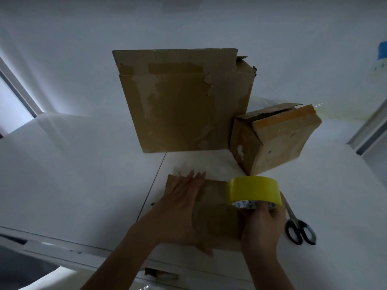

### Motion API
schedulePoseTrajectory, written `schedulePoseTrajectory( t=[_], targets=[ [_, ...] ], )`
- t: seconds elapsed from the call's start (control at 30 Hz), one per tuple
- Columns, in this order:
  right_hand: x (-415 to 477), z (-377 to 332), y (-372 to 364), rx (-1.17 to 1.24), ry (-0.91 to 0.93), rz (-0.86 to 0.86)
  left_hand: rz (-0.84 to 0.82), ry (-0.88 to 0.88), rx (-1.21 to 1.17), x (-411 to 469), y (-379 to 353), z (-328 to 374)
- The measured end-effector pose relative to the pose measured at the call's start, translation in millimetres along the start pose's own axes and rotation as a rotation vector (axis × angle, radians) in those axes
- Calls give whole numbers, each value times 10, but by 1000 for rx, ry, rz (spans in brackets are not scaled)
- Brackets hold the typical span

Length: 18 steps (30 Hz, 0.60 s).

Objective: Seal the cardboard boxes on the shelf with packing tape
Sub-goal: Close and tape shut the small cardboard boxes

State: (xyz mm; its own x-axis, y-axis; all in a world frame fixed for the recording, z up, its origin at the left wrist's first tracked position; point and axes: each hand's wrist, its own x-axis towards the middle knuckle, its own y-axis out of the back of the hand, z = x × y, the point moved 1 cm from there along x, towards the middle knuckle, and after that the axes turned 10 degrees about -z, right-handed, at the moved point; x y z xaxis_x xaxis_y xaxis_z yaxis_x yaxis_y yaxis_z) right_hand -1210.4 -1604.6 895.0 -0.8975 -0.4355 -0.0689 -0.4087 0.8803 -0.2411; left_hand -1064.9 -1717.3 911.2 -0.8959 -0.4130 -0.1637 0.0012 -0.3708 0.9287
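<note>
Now: left hand (182,208) flat on box (217,218), right hand (261,225) around tape roll (254,190), core print (244,204) illegible.

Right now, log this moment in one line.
left hand pressing small brown cardboard box | right hand gripping yellow tape roll | black-handled scissors untouched

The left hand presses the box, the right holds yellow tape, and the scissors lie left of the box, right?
No: the head view shows the scissors lying right of the box, beside the right hand. The left hand does press the box, and the right holds the yellow tape.
</note>
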Motion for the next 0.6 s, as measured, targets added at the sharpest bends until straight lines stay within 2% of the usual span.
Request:
schedulePoseTrajectory(
  t=[0.1,0.27,0.37,0.43,0.6],
  targets=[
    [20,4,0,-33,0,-46,102,23,65,42,-133,-78],
    [109,-118,117,-137,42,-149,100,36,1,33,-143,-76],
    [205,-181,225,-186,21,-189,105,68,49,19,-126,-61],
    [280,-246,346,-231,47,-167,116,86,57,15,-97,-33],
    [392,-448,725,-524,226,-110,43,121,-41,3,-88,-25]
  ],
)
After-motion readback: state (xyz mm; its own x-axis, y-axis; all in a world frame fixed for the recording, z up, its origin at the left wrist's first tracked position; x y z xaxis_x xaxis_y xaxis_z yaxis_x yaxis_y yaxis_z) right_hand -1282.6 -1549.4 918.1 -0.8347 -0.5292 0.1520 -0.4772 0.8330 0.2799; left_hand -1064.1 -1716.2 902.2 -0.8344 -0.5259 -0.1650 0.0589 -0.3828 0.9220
